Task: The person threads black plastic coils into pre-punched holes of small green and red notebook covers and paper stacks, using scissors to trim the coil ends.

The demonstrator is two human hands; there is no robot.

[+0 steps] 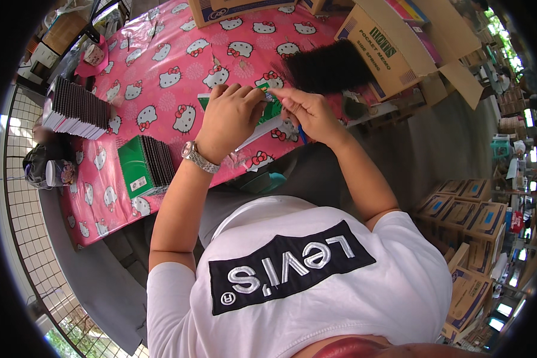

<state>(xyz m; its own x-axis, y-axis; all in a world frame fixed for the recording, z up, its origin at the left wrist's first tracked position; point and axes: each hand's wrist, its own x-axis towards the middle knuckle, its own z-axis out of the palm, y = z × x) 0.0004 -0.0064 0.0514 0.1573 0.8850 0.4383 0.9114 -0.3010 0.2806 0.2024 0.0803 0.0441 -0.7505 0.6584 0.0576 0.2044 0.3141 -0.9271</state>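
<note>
A small green-covered notebook (272,111) with white page edges lies at the near side of the pink table, under both my hands. My left hand (231,113), wearing a metal watch, curls over its left part with the fingers bent down onto it. At the notebook's right end, my right hand (311,113) is closed in a pinch, thumb and forefinger together. What the fingertips pinch is too small to make out. A slim blue thing (302,133) sticks out below that palm; its other end is hidden.
Stacked notebooks (146,166) and a taller notebook stack (76,110) stand at left on the patterned pink tablecloth (161,77). Thin black strands (331,67) form a pile at right, beside an open cardboard box (380,51). A cup (61,173) sits by the left edge. More cartons (468,227) stand at right.
</note>
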